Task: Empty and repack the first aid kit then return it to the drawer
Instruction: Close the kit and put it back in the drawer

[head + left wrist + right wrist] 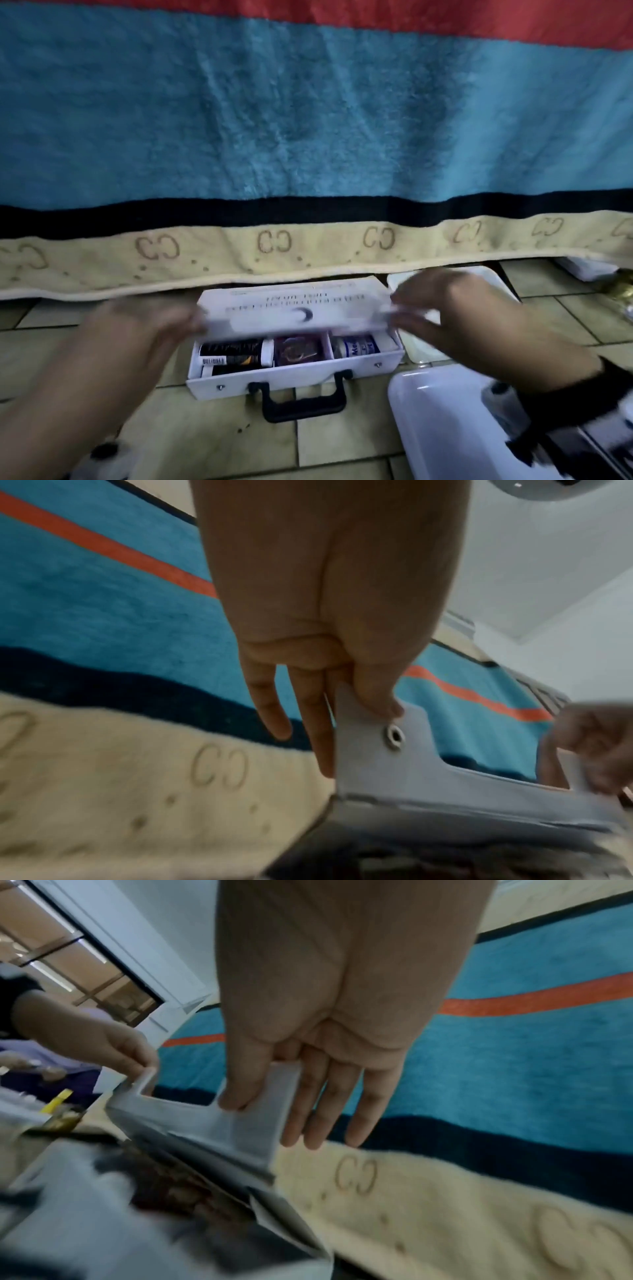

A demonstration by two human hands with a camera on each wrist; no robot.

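The white first aid kit [294,378] lies on the tiled floor with its black handle [301,401] facing me. Its lid [294,308] is tilted partway over the box. Inside I see a black bottle with a white cap [236,353], a dark purple packet [298,349] and a white bottle with a blue label [356,347]. My left hand [185,323] pinches the lid's left end; in the left wrist view the left hand [356,723] has its thumb on the lid flap [377,772]. My right hand [404,305] pinches the right end, the right hand [263,1118] holding the lid flap [192,1115].
A blue, black and beige blanket [308,120] hangs just behind the kit, its hem over the lid's far edge. A white tray [445,438] holding a roll [498,399] sits at the front right. Another white tray [424,346] lies right of the kit.
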